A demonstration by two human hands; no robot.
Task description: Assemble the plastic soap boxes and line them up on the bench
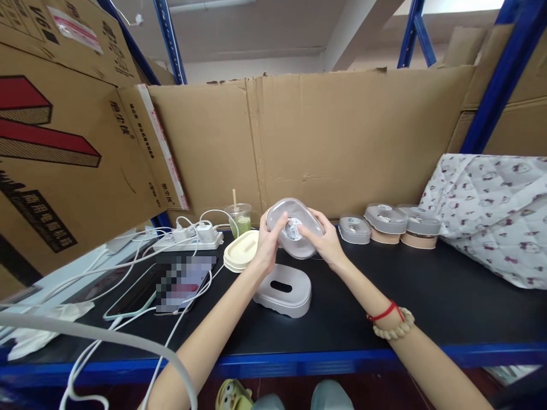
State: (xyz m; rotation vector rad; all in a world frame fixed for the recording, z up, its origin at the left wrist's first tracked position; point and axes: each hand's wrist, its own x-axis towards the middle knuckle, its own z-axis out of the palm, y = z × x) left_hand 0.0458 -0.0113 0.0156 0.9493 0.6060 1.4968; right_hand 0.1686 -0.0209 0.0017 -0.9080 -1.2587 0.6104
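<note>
A translucent oval plastic cover (294, 245) with a round printed label (293, 229) is held up off the table between both hands. My left hand (268, 245) grips its left side, thumb on the label's upper edge. On the right side, my right hand (325, 242) has its fingers behind the cover and its thumb at the label's right edge. Just below them, a grey oval shell (285, 293) with a long slot in its top rests on the black tabletop. Cream oval lids (240, 251) lie stacked left of my left hand.
Several grey-topped oval boxes (386, 219) stand at the back right, beside a white patterned cloth (499, 216). To the left are a drink cup (243, 223), a power strip (188, 241), a phone (132, 293) and loose white cables (128, 336). Cardboard (320, 136) walls the back.
</note>
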